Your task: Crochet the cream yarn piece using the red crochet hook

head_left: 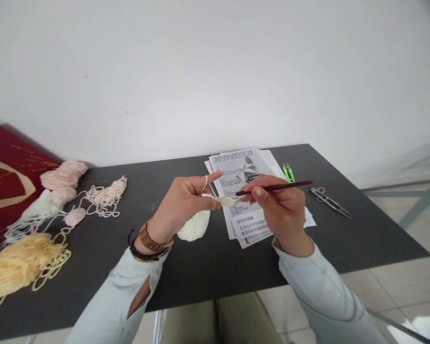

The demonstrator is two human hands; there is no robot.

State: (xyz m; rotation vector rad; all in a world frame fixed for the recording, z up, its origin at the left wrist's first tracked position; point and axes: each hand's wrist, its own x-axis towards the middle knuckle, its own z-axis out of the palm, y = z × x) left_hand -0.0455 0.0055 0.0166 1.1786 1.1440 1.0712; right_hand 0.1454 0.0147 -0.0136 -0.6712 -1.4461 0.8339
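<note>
Between the thumb and fingers of my left hand point(188, 198) is a small cream crochet piece point(226, 201). A strand of cream yarn point(205, 184) runs up around the raised index finger. My right hand point(281, 205) grips a dark brown crochet hook point(283, 187) like a pen, its tip pointing left towards the crochet piece. Whether the tip touches the stitches I cannot tell. Below my left hand a cream yarn ball point(195, 226) rests on the table, partly covered by the hand. Printed pattern sheets point(251, 229) lie beneath and behind my right hand.
Green-handled thread snips point(288, 172) lie beyond my right hand, and metal scissors point(330, 203) further right on the black table point(361, 239). Pink yarn point(64, 175), a loose pale pink tangle point(107, 196), and yellow yarn point(17, 265) sit left, beside a red bag point(10, 177).
</note>
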